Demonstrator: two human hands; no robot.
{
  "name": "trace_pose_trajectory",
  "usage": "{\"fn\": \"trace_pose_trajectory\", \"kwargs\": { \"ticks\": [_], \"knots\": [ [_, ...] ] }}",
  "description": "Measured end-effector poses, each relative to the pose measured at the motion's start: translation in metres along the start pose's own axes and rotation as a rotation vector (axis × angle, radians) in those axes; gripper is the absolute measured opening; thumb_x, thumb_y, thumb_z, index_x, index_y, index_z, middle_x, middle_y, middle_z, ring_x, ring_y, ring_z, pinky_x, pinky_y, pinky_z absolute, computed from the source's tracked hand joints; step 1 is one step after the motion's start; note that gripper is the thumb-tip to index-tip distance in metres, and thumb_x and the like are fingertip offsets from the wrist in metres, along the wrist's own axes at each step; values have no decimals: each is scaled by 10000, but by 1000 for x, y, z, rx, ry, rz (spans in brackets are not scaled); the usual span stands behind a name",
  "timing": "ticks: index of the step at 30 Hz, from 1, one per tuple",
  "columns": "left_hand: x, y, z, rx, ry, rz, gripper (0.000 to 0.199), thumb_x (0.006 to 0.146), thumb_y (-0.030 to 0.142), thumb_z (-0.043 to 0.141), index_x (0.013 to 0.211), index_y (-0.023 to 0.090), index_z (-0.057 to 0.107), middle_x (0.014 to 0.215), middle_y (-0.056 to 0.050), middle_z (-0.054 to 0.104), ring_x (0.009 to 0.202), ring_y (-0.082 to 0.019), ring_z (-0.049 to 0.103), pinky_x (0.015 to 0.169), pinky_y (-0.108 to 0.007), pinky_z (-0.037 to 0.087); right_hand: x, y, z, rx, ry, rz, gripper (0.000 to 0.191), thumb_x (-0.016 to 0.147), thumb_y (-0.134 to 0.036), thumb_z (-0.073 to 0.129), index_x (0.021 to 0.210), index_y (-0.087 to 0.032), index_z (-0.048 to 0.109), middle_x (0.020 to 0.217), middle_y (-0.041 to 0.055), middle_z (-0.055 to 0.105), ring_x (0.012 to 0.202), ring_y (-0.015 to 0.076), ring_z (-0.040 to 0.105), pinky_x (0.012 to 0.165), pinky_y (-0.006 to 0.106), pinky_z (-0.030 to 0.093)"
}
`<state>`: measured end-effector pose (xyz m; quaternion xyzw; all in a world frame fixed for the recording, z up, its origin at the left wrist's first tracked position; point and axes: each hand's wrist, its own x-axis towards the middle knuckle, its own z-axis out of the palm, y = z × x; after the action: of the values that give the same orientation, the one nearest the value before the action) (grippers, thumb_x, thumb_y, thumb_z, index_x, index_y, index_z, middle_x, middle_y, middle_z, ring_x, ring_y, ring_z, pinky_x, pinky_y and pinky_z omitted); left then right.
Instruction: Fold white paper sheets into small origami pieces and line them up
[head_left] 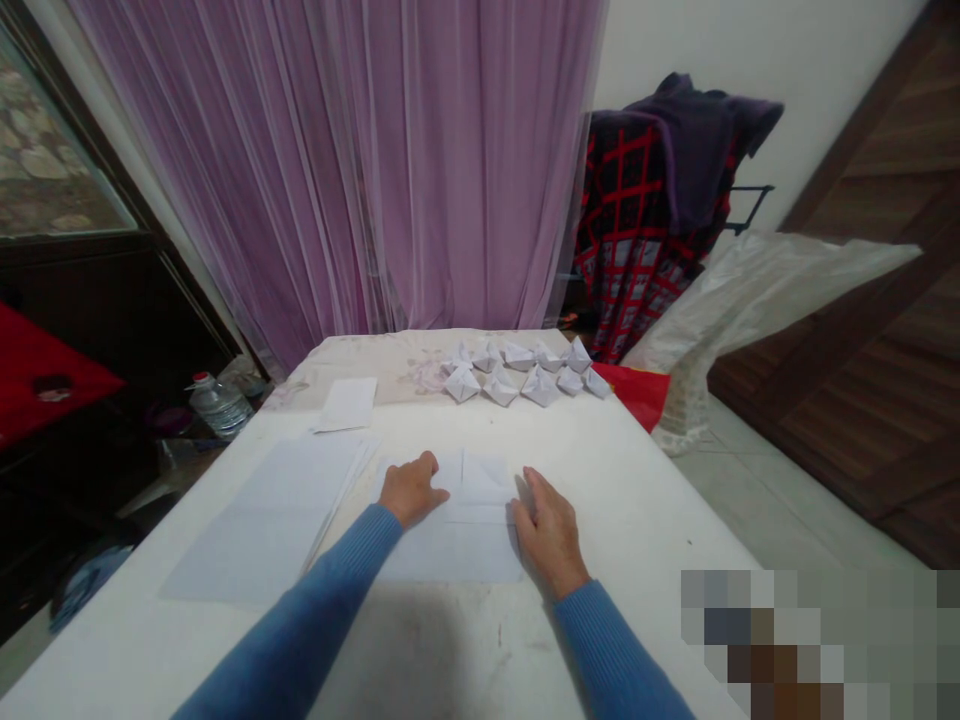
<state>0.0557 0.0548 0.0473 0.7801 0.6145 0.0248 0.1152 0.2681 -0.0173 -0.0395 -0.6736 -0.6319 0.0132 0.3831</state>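
A white paper sheet [457,555] lies on the table in front of me, with a smaller creased piece of paper [480,490] on top of it. My left hand [411,490] rests at the left side of the papers, its thumb and index finger apart and nothing visibly held. At the right edge of the creased piece is my right hand [549,528], thumb and fingers apart, touching or nearly touching the paper. Several folded white paper boats [539,386] stand in two rows at the table's far end.
A stack of white sheets [262,510] lies to the left, with a smaller white paper [349,404] behind it on the table [630,600]. Beyond are a purple curtain [465,180], a water bottle [220,403] and a plastic bag [757,310].
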Motion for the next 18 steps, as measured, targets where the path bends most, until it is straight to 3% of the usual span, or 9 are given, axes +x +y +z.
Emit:
{"fn": "trace_pose_trajectory", "kwargs": {
  "ticks": [5,11,15,18],
  "knots": [
    [-6,-7,-2,-170,95,12,279,830,278,585,1095,249,504,938,17,708,866,-158,672,732,-256,439,4,1,-2,87,26,10,525,856,-379,456,1277,-79,548,1243,179,624,1131,277,588,974,440,460],
    [-22,-6,-14,-465,177,118,263,802,206,622,1042,239,518,819,38,704,810,-154,664,721,-250,445,8,-3,-9,208,12,25,458,844,-388,512,1231,-164,611,1092,111,695,1021,248,623,909,408,486],
    [-27,-7,-17,-479,193,202,272,799,184,628,1043,239,521,797,40,696,803,-161,657,804,-289,458,9,-6,-9,291,58,-78,244,858,-362,543,936,-221,727,898,64,736,863,223,662,806,374,510],
    [-26,-13,-12,-411,338,246,358,784,184,655,1114,230,523,943,-12,708,938,-199,646,923,-368,440,12,-8,-16,281,134,-186,189,870,-316,561,817,-226,720,793,34,728,765,196,657,738,341,499]
  ]
}}
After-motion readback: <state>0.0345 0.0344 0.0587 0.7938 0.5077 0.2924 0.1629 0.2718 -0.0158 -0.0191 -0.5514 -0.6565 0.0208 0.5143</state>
